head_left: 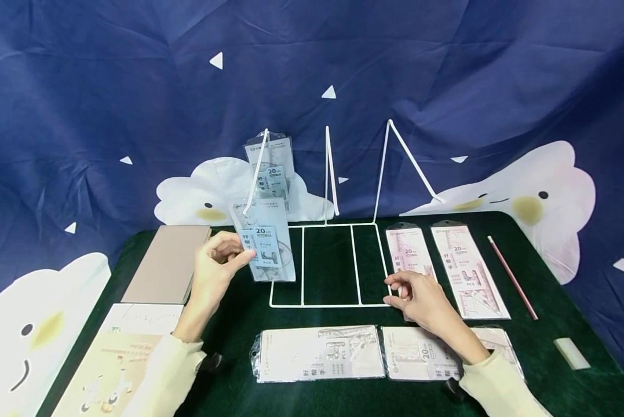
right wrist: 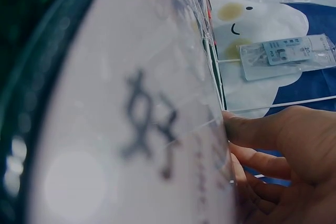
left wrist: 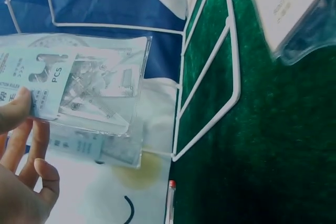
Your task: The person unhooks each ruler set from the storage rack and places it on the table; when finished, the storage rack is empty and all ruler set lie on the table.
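Note:
My left hand [head_left: 215, 272] pinches the lower left edge of a clear ruler-set packet with a blue label [head_left: 280, 267], thumb in front. The packet's top meets the front tip of the left arm of a white wire rack [head_left: 322, 306]; whether the tip passes through its hole, I cannot tell. Farther back on that arm hangs a second blue-labelled packet [head_left: 284, 155]. At the rack's front right corner, my right hand [head_left: 421, 298] pinches the base wire between thumb and fingers. Beneath that hand lies a pink ruler-set packet [head_left: 405, 237], partly covered.
Another pink packet [head_left: 470, 272], a red pencil [head_left: 512, 278] and a pale eraser [head_left: 571, 353] lie to the right. Two packets, one left [head_left: 291, 353] and one right [head_left: 411, 347], lie along the front. A brown notebook [head_left: 165, 263] and an illustrated booklet [head_left: 113, 359] are at left.

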Tool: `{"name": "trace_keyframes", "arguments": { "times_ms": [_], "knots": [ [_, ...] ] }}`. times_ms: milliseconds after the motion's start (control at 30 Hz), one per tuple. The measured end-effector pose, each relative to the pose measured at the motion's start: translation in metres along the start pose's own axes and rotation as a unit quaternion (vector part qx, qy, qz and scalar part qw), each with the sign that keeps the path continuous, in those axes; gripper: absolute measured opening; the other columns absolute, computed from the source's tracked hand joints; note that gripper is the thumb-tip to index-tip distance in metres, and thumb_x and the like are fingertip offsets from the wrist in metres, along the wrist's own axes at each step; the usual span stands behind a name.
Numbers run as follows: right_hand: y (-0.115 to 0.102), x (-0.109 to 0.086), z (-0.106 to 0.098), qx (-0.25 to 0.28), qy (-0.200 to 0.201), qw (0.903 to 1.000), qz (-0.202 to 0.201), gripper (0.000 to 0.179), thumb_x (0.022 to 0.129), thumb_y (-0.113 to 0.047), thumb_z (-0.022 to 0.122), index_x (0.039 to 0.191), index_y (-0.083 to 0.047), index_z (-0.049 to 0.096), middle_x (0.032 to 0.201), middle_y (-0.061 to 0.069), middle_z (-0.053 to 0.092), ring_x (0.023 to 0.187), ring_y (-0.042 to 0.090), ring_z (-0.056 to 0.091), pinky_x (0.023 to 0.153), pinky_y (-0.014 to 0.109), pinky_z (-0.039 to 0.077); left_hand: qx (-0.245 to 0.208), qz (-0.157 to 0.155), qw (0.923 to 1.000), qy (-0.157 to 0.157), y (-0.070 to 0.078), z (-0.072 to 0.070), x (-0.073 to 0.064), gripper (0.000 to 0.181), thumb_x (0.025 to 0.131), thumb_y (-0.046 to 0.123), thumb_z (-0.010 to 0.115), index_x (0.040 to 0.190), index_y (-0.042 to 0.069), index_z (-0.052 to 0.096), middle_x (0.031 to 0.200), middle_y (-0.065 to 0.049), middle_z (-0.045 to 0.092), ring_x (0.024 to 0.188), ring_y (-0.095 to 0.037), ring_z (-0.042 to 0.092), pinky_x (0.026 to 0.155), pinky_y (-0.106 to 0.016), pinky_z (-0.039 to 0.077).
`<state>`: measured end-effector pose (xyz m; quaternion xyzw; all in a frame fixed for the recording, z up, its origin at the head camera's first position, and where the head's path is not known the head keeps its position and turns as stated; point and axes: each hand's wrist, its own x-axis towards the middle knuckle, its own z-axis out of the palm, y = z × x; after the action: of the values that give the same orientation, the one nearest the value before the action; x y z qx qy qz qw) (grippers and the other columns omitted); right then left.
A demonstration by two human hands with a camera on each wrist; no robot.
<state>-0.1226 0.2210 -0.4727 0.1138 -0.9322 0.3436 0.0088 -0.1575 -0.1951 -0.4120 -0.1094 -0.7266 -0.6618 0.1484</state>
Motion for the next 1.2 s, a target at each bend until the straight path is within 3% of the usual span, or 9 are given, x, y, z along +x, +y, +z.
{"name": "trace_keyframes", "arguments": {
  "times_ms": [567, 900, 1200],
  "knots": [
    [-0.001, -0.001, 0.001, 0.004, -0.001, 0.9999, 0.010, 0.030, 0.085, -0.016, 0.088, 0.112, -0.009, 0.077, 0.075, -0.007, 0.059, 0.068, 0.008, 0.053, 0.060, 0.025, 0.042, 0.011, 0.018, 0.9997, -0.009, 0.017, -0.010, -0.033, 0.022, 0.083, -0.011, 0.082, 0.099, -0.002, 0.070, 0.084, 0.003, 0.075, 0.073, -0.010, 0.065, 0.066, -0.022, 0.042],
    [0.001, 0.000, 0.001, 0.006, -0.002, 1.0000, 0.006, 0.029, 0.086, -0.014, 0.087, 0.111, -0.009, 0.076, 0.075, -0.006, 0.058, 0.068, 0.009, 0.053, 0.061, 0.025, 0.043, 0.010, 0.039, 0.9990, -0.018, 0.024, -0.014, -0.041, 0.022, 0.081, -0.014, 0.081, 0.098, -0.004, 0.071, 0.087, 0.000, 0.073, 0.072, -0.010, 0.062, 0.065, -0.022, 0.042],
    [0.001, 0.001, 0.001, 0.006, 0.002, 1.0000, -0.002, 0.028, 0.084, -0.013, 0.088, 0.109, -0.009, 0.076, 0.074, -0.007, 0.058, 0.067, 0.008, 0.053, 0.060, 0.025, 0.043, 0.019, 0.050, 0.9978, -0.039, 0.019, -0.020, -0.039, 0.021, 0.082, -0.016, 0.079, 0.098, -0.005, 0.070, 0.086, 0.001, 0.073, 0.074, -0.009, 0.064, 0.065, -0.021, 0.042]
  ]
}}
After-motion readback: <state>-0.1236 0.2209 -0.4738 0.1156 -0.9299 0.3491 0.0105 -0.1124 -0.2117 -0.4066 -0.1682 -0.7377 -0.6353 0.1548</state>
